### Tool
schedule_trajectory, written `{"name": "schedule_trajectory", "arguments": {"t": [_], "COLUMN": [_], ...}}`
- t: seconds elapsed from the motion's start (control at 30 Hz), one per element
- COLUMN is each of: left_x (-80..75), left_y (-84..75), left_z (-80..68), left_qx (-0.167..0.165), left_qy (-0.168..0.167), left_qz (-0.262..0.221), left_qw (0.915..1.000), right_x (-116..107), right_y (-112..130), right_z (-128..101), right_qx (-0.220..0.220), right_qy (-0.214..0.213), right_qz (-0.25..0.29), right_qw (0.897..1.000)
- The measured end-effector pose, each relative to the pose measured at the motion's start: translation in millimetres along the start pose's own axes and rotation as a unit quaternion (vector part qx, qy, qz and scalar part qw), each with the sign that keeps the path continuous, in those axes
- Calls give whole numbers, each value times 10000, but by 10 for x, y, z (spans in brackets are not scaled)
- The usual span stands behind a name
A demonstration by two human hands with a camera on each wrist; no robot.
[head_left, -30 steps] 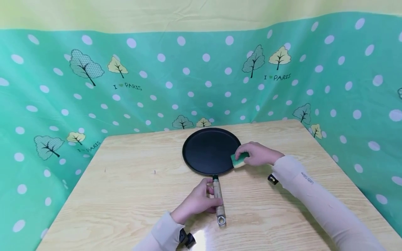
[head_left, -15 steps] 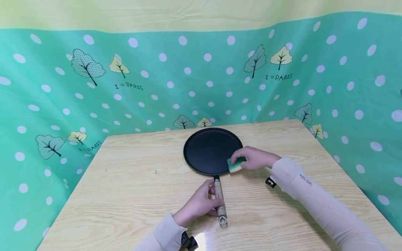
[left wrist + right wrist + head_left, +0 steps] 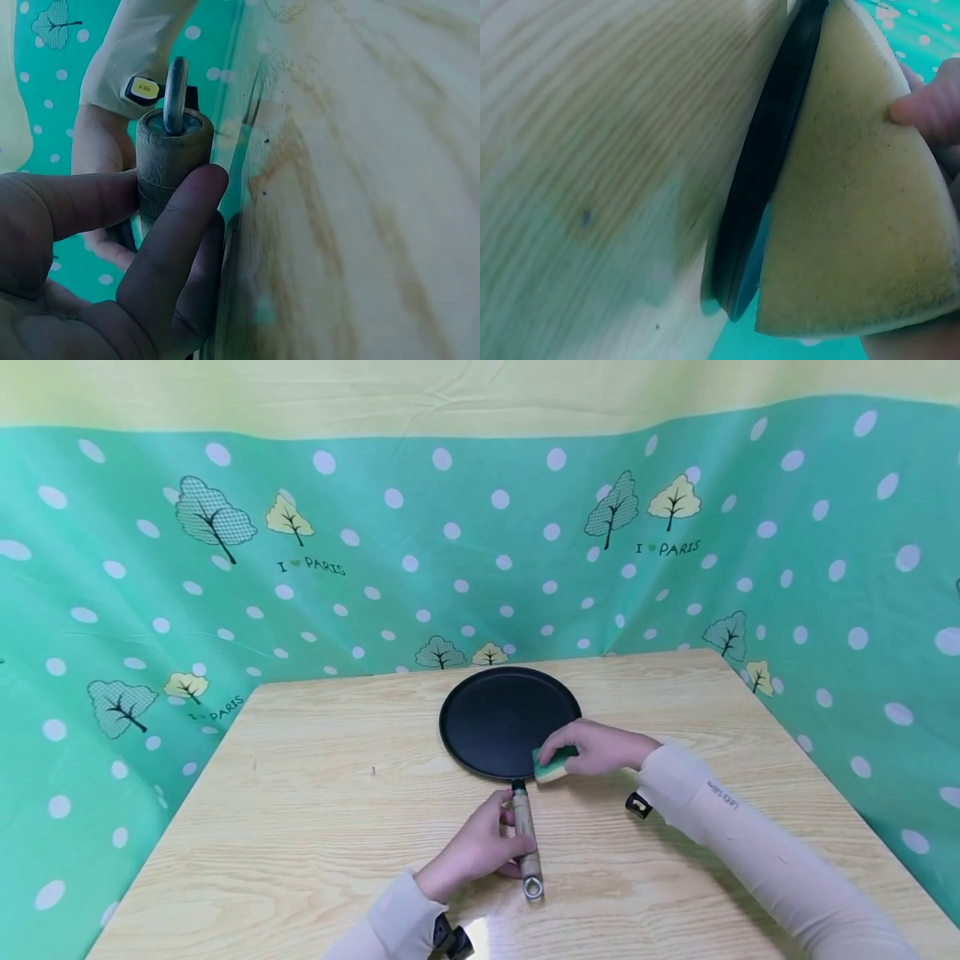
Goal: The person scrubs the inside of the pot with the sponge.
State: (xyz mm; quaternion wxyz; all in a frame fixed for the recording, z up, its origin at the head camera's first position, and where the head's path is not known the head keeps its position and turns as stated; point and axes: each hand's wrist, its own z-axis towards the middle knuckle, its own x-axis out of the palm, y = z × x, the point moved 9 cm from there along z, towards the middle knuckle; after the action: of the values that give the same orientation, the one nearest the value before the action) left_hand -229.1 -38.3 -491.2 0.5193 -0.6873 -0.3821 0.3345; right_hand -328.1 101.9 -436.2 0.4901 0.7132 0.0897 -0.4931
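A flat round black pan (image 3: pixel 502 718) lies on the wooden table, its handle (image 3: pixel 527 839) pointing toward me. My left hand (image 3: pixel 480 843) grips that handle from the left; in the left wrist view the fingers and thumb pinch the wooden grip (image 3: pixel 161 161) just below its metal hanging ring (image 3: pixel 175 94). At the pan's near right rim, my right hand (image 3: pixel 600 747) holds a sponge (image 3: pixel 553 766) with a green top and yellow underside. The right wrist view shows the sponge's yellow face (image 3: pixel 855 195) tilted against the pan's edge (image 3: pixel 769 142), with a fingertip pressing its side.
The pale wood table (image 3: pixel 315 827) extends around the pan on all sides. A green dotted curtain (image 3: pixel 360 543) printed with trees hangs behind the table and along both sides. Dark wrist straps sit on the left wrist (image 3: pixel 452 937) and right wrist (image 3: pixel 639 805).
My right hand has slid the sponge along the pan's rim, leftward and toward me, closer to the handle. My left hand keeps its hold on the handle, nearly still.
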Motion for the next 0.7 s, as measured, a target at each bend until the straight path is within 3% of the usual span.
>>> {"name": "schedule_trajectory", "arguments": {"t": [0.4,0.7], "left_x": [15,35], "left_y": [-4,-28], "left_z": [0,-8], "left_qx": [74,304], "left_qy": [-9,14], "left_qz": [1,-37], "left_qw": [10000,9995], "right_x": [133,225], "right_y": [150,306], "right_z": [199,364], "right_qx": [-260,-457], "right_qy": [89,282], "right_qz": [146,120], "right_qw": [9995,9985]}}
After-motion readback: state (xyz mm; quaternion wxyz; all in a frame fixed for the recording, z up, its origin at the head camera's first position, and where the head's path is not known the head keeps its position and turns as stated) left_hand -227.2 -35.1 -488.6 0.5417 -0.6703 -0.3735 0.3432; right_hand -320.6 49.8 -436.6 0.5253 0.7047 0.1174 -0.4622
